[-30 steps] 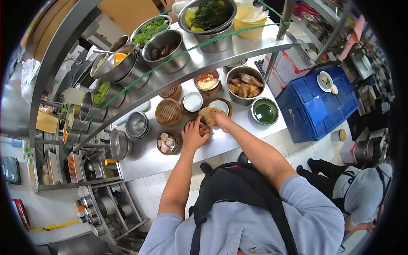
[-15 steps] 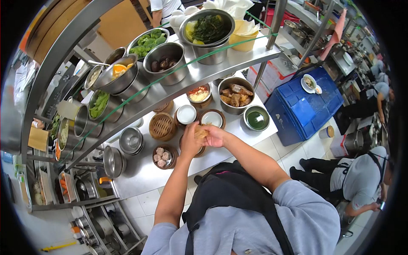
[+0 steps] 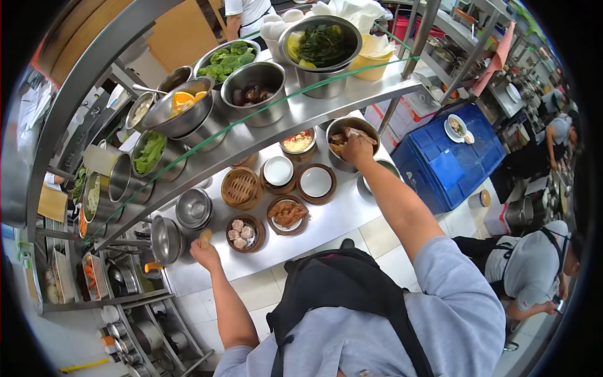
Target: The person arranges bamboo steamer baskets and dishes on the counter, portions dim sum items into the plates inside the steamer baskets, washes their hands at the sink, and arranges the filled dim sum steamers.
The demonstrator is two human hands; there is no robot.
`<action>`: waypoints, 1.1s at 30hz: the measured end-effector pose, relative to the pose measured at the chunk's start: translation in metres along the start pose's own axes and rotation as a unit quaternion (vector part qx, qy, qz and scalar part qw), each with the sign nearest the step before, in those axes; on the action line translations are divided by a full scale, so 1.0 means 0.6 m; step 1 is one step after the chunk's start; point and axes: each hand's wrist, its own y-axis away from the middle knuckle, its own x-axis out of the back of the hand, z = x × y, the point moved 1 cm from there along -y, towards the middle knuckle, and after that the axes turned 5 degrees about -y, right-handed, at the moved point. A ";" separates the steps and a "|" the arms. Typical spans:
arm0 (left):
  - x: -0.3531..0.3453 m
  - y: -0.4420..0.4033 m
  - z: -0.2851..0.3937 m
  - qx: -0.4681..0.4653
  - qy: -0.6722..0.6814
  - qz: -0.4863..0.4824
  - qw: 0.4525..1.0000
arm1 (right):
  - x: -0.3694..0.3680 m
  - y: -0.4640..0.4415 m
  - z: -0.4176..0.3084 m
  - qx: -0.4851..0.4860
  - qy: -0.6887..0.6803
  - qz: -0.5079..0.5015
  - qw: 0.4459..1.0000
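Observation:
My left hand [image 3: 206, 256] is off to the left of the steamers, its fingers closed on a small yellowish-brown food piece [image 3: 205, 237]. On the right, my right hand [image 3: 358, 151] reaches into a steel pot [image 3: 337, 164] of brown braised pieces [image 3: 359, 134] that look like chicken feet; its fingertips are hidden. Similar brown pieces [image 3: 287, 213] lie in a small bamboo steamer [image 3: 302, 227] in front of me. Beside it, another steamer [image 3: 257, 242] holds several pale dumplings [image 3: 242, 233]. Two white dishes [image 3: 278, 171] sit in steamers behind.
Steel bowls [image 3: 195, 207] stand at the table's left. A bowl of chopped garlic and red chilli [image 3: 298, 142] is under the overhead shelf [image 3: 264, 132], which carries broccoli [image 3: 229, 61] and other pots. A blue bin [image 3: 433, 169] stands right; co-workers [image 3: 534, 267] are beyond.
My hands have parted: the left moved left with the yellowish-brown piece, the right went into the pot. The brown pieces in the front steamer are now uncovered to view.

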 end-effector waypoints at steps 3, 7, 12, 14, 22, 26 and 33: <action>-0.040 0.006 -0.103 0.113 -0.005 -0.075 0.991 | 0.019 0.006 -0.013 -0.038 -0.046 -0.045 0.997; 0.015 0.011 0.021 -0.008 -0.107 -0.082 0.991 | 0.099 0.033 -0.017 -0.052 -0.062 -0.039 0.996; 0.049 0.058 0.364 -0.200 0.136 -0.220 0.945 | 0.157 0.077 -0.016 -0.014 -0.263 0.029 0.964; -0.007 0.114 0.459 -0.377 0.158 -0.307 0.859 | 0.080 0.069 0.014 0.005 -0.451 0.005 0.893; -0.156 0.268 0.569 -0.478 -0.099 -0.391 0.781 | 0.128 0.232 0.027 -0.006 -0.913 -0.336 0.233; -0.119 0.254 0.569 -0.468 -0.023 -0.429 0.773 | 0.114 0.256 0.035 0.010 -0.922 -0.353 0.158; -0.056 0.202 0.642 -0.062 0.469 -0.615 0.631 | 0.110 0.289 -0.027 -0.195 -0.792 -0.420 0.397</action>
